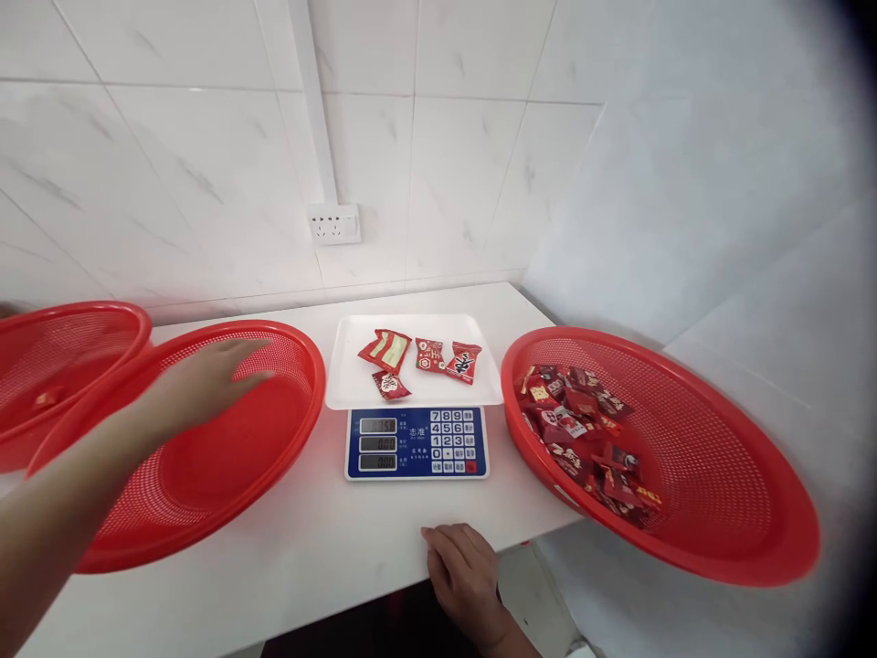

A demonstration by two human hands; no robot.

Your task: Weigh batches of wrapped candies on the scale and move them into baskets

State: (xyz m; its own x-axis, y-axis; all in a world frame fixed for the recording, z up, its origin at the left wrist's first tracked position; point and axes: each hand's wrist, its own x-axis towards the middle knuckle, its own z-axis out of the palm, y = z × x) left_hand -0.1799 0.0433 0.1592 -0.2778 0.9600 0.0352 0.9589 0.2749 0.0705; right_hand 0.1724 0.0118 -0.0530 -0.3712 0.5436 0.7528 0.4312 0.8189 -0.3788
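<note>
My left hand (206, 379) reaches over the rim of a red mesh basket (226, 475) on the left, fingers stretched out flat, holding nothing. My right hand (462, 571) rests on the front edge of the white table (322, 567), fingers curled down, nothing visible in it. Between them stands a digital scale (417, 443) with a white tray (356, 388) bearing several red candy packets (421, 358). On the right, a tilted red basket (713, 512) overhangs the table edge and holds a pile of red candy packets (589, 434).
A second red basket (55, 366) sits at the far left, partly under the first, with one small piece inside. A wall socket (333, 224) is mounted on the tiled wall behind. The wall on the right closes in beside the table.
</note>
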